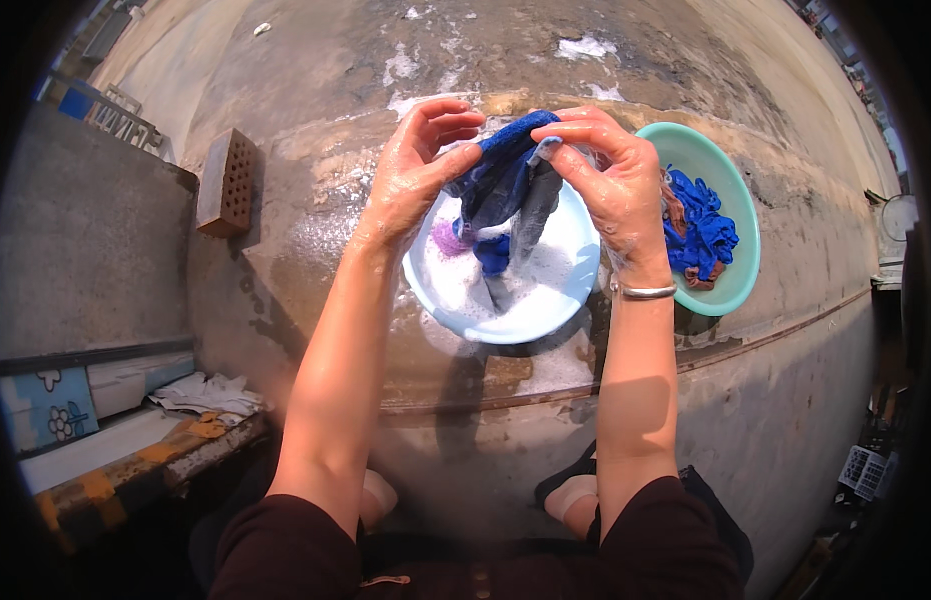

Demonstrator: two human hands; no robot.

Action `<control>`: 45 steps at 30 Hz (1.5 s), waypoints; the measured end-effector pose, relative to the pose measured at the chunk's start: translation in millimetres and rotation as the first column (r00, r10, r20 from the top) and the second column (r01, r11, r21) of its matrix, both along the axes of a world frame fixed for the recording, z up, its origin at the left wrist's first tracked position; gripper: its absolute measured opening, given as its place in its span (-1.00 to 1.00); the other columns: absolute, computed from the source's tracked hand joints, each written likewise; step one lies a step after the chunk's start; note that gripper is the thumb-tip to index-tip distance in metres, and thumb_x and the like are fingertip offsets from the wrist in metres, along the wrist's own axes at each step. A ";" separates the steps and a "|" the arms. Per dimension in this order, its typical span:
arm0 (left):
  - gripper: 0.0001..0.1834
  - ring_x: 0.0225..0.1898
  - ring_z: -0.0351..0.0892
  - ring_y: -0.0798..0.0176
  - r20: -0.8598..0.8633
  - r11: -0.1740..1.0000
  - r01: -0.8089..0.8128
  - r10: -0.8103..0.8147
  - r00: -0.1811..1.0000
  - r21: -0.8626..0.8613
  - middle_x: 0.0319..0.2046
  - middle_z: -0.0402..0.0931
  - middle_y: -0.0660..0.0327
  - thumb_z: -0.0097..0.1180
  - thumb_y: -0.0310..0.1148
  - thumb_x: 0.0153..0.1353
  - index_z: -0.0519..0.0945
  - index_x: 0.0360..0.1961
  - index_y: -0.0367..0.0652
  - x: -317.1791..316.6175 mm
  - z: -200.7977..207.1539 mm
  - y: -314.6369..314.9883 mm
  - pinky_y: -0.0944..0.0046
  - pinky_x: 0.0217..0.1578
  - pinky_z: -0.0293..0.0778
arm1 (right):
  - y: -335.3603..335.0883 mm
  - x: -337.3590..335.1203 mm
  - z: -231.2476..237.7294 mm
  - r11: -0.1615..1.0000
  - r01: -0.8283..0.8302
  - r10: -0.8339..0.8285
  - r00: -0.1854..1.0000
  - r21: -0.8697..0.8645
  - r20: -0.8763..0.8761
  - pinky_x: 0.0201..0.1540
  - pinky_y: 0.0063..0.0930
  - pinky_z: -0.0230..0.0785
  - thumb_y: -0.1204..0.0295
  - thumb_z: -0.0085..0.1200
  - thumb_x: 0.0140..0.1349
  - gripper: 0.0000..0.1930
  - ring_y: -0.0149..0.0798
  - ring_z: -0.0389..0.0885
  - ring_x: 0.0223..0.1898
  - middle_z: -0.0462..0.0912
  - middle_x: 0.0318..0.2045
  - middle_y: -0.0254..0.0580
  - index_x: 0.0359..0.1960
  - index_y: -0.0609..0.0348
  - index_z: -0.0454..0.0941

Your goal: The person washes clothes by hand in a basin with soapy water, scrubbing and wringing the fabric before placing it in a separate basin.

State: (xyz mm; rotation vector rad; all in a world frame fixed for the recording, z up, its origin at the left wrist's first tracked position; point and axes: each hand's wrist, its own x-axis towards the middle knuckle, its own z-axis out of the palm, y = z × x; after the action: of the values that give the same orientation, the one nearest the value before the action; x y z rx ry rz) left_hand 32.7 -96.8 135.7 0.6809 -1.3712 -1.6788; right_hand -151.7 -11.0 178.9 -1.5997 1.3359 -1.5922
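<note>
Above a pale blue basin (455, 327) of white suds, a wet dark blue and grey cloth (500, 170) hangs from my right hand (617, 175), pinched between thumb and fingers. My left hand (415, 170) is at the cloth's left side, its fingers curved and apart. Its thumb meets the cloth's edge, and no firm grip shows. Foam clings to both hands, and a silver bangle (645, 292) circles my right wrist. The cloth's lower end droops into the suds. Beside it in the foam lies a small purple thing (448, 238), its kind unclear.
Right of the suds, a mint green basin (743, 230) contains bright blue cloth (700, 225) with brown pieces. A perforated brick (225, 185) stands at left. Foam patches (585, 47) lie on the wet concrete. Low left are crumpled papers (210, 395) and a yellow-black striped edge (105, 495).
</note>
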 end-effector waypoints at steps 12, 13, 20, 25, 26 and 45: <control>-0.83 -0.37 0.51 0.46 0.367 0.966 -0.010 -0.088 0.926 0.257 -0.42 0.64 0.26 0.10 -0.42 0.26 0.66 -0.25 -0.29 -8.6 -100.9 19.7 0.40 -0.28 0.42 | 6.1 -37.1 -23.6 0.963 0.167 -0.205 0.964 0.211 0.172 -0.27 -0.57 0.32 0.48 -0.02 0.27 -0.87 -0.52 0.43 -0.35 0.52 -0.39 -0.38 -0.28 0.30 0.53; -0.81 -0.29 0.53 0.44 0.352 0.985 0.022 -0.082 0.932 0.172 -0.28 0.64 0.28 0.11 -0.41 0.29 0.64 -0.19 -0.30 -3.9 -85.0 7.0 0.41 -0.15 0.41 | 4.5 -43.4 -30.2 0.953 0.199 -0.233 0.964 0.228 0.131 -0.28 -0.57 0.30 0.47 -0.05 0.29 -0.86 -0.52 0.41 -0.36 0.51 -0.40 -0.38 -0.28 0.29 0.51; -0.80 -0.30 0.49 0.46 0.128 0.991 0.136 -0.135 0.982 0.003 -0.34 0.59 0.34 0.12 -0.39 0.29 0.61 -0.15 -0.28 -24.6 7.8 16.0 0.40 -0.19 0.41 | -3.2 -8.4 -20.2 0.976 -0.008 0.043 0.987 0.217 -0.158 -0.14 -0.49 0.40 0.41 0.18 0.20 -0.72 -0.42 0.53 -0.24 0.63 -0.27 -0.24 -0.11 0.29 0.53; -0.85 -0.25 0.48 0.47 -0.211 0.999 0.052 -0.048 0.976 0.015 -0.26 0.59 0.29 0.14 -0.40 0.27 0.61 -0.18 -0.22 -26.2 26.9 14.2 0.42 -0.19 0.39 | 1.5 -2.3 -25.7 0.992 0.032 -0.053 0.983 0.121 0.173 -0.23 -0.62 0.40 0.51 0.16 0.21 -0.83 -0.56 0.52 -0.33 0.66 -0.37 -0.37 -0.19 0.32 0.62; -0.86 -0.24 0.50 0.44 -0.076 0.997 0.052 -0.048 0.996 0.050 -0.24 0.60 0.26 0.15 -0.42 0.26 0.59 -0.21 -0.23 -24.6 9.3 9.1 0.40 -0.17 0.41 | 3.0 -4.0 -20.7 0.990 0.090 -0.113 0.969 0.112 0.219 -0.25 -0.65 0.39 0.50 0.14 0.25 -0.85 -0.60 0.50 -0.34 0.65 -0.37 -0.41 -0.21 0.32 0.62; -0.58 -0.14 0.60 0.23 -0.011 0.836 0.300 -0.333 0.943 0.459 -0.17 0.59 0.11 0.16 -0.41 0.08 0.50 -0.01 -0.32 14.0 -43.5 6.8 0.24 -0.09 0.52 | 21.0 -30.9 -57.9 0.917 0.200 -0.297 0.920 0.345 0.256 -0.38 -0.67 0.39 0.48 0.39 0.02 -0.80 -0.57 0.54 -0.48 0.67 -0.45 -0.37 -0.34 0.28 0.65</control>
State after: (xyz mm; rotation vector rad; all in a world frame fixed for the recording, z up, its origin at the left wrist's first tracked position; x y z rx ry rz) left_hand 46.7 -90.0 92.2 0.8101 -1.1876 -2.3069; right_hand -182.6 10.0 121.0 -0.9789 1.5746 -1.5940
